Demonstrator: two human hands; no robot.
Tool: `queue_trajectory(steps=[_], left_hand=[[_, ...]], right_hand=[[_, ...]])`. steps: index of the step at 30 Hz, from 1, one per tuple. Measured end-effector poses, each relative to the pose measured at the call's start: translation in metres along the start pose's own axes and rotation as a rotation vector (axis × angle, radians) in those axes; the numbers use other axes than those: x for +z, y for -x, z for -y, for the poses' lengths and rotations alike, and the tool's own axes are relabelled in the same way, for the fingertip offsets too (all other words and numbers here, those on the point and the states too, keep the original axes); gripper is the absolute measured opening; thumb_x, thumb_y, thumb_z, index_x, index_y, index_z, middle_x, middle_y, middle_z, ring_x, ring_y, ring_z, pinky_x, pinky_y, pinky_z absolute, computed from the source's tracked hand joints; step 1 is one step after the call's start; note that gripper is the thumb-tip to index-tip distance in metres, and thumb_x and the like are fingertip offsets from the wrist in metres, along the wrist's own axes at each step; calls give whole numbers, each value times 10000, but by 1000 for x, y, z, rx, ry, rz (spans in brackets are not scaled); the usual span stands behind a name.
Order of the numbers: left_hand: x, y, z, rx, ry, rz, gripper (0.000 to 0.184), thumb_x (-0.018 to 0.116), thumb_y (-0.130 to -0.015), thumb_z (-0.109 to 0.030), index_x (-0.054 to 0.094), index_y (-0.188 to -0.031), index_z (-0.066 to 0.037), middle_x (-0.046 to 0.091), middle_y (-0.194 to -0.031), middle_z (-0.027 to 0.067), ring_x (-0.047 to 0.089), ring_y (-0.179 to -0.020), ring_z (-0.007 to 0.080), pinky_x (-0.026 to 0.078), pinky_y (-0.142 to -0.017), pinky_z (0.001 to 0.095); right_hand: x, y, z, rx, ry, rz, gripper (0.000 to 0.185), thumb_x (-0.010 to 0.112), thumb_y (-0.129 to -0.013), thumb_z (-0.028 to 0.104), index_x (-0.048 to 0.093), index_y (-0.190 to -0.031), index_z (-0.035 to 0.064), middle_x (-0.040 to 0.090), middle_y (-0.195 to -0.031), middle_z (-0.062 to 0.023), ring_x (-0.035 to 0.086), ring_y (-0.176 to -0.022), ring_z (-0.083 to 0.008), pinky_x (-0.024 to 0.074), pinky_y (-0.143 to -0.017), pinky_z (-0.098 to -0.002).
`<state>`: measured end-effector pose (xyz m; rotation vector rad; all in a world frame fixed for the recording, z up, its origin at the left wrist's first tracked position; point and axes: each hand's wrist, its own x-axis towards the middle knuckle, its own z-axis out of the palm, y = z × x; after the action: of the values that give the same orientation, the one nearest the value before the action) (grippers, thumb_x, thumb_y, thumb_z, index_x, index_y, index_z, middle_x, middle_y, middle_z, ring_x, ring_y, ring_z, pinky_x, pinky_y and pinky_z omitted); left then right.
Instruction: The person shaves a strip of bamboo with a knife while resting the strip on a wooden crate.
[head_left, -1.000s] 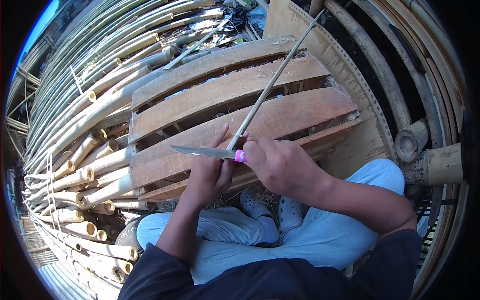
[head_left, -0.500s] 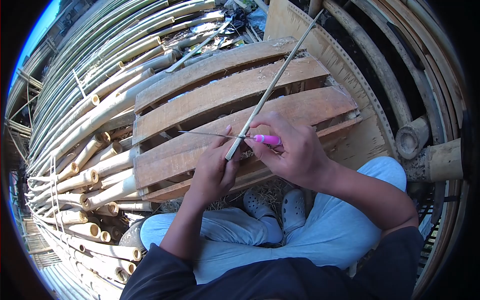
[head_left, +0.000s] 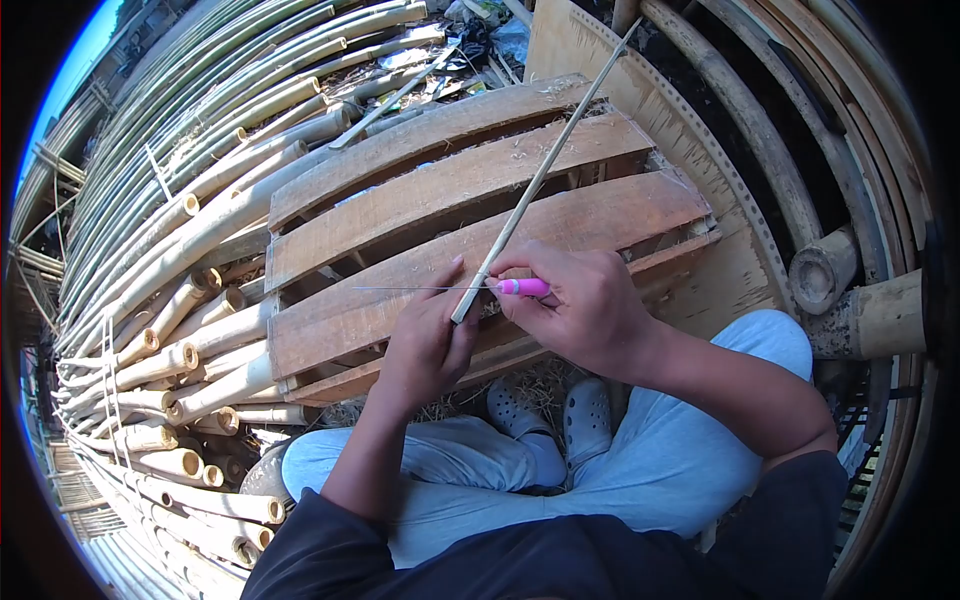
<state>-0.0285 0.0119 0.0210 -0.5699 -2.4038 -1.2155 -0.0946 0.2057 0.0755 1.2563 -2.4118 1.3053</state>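
A long, thin bamboo strip (head_left: 545, 167) slants over the wooden slats, its near end low between my hands. My left hand (head_left: 428, 335) is closed around the strip close to that end. In my right hand (head_left: 585, 310) is a thin-bladed knife (head_left: 523, 287) with a pink handle, gripped between thumb and fingers. Its narrow blade lies across the strip, pointing left past my left fingers, and looks almost like a line from here. Whether the edge bites into the bamboo I cannot tell.
Under the strip stands a low slatted wooden platform (head_left: 400, 230) with shavings on it. Bamboo poles (head_left: 230, 205) are stacked along the left. A plywood sheet (head_left: 690, 150) and thick bamboo (head_left: 825, 275) stand to the right. My crossed legs and grey clogs (head_left: 587, 420) are below.
The knife has shifted slightly down and left across the strip, and its blade now appears thinner, turned more edge-on. My left hand and the strip have barely moved.
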Motion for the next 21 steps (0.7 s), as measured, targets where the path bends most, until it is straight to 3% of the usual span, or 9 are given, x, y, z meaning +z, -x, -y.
queue_trajectory(steps=[6,9,11,12,14,15,17,18,21], left_hand=[[-2,1,-1,-51,-11,58,257,490,-977,-20,617,-1198,11,715,-1062,168,681,-1028,361,419,-1130,524],[2,-2,-3,-84,88,-15,297,452,-1008,-50,615,-1250,4,714,-1156,154,674,-1102,345,410,-1138,514],[5,1,-1,-118,124,-25,302,442,-1017,-60,620,-1253,3,710,-1182,146,668,-1124,340,409,-1139,512],[6,2,0,-149,159,-37,309,431,-1026,-71,625,-1256,2,707,-1207,139,662,-1147,335,407,-1141,510],[6,1,-1,-155,169,-42,309,431,-1028,-75,628,-1254,3,706,-1210,136,658,-1155,334,409,-1140,506],[6,2,-1,-161,180,-45,310,431,-1031,-79,631,-1253,3,706,-1214,132,654,-1163,333,412,-1138,502],[5,3,-1,-168,186,-45,312,431,-1032,-82,630,-1257,4,705,-1218,129,648,-1174,337,414,-1137,498],[6,2,0,-174,192,-46,314,431,-1033,-85,628,-1261,4,704,-1222,126,642,-1184,340,417,-1136,493],[4,2,-1,-196,173,-38,310,432,-1037,-92,630,-1254,6,701,-1230,129,630,-1201,353,418,-1135,490]], right_hand=[[-3,-2,-4,27,-8,26,156,718,-862,150,653,-973,62,673,-723,-132,686,-653,-322,522,-574,-417],[-14,-8,-4,103,-12,14,120,702,-870,94,661,-940,6,665,-740,-133,673,-640,-217,505,-579,-340],[-31,-18,-3,351,59,-27,142,689,-878,105,645,-931,-18,642,-726,-151,653,-645,-193,499,-599,-341],[-39,-22,-4,349,59,-25,142,689,-878,105,645,-931,-18,642,-726,-151,653,-645,-193,499,-599,-341],[-55,-24,-10,640,195,27,139,648,-881,80,627,-935,-46,634,-740,-195,664,-692,-287,507,-662,-403],[-61,-19,-20,639,194,27,139,648,-881,80,627,-935,-46,634,-740,-195,664,-692,-287,507,-662,-403],[-68,-7,-39,532,549,117,174,574,-887,41,579,-983,-103,650,-833,-297,680,-804,-422,536,-745,-490],[-70,-6,-37,522,634,139,170,557,-872,-5,571,-999,-119,651,-898,-326,675,-894,-441,535,-829,-495],[-72,-4,-33,528,651,137,193,587,-852,-26,572,-1019,-122,652,-882,-327,679,-901,-443,547,-850,-485]])
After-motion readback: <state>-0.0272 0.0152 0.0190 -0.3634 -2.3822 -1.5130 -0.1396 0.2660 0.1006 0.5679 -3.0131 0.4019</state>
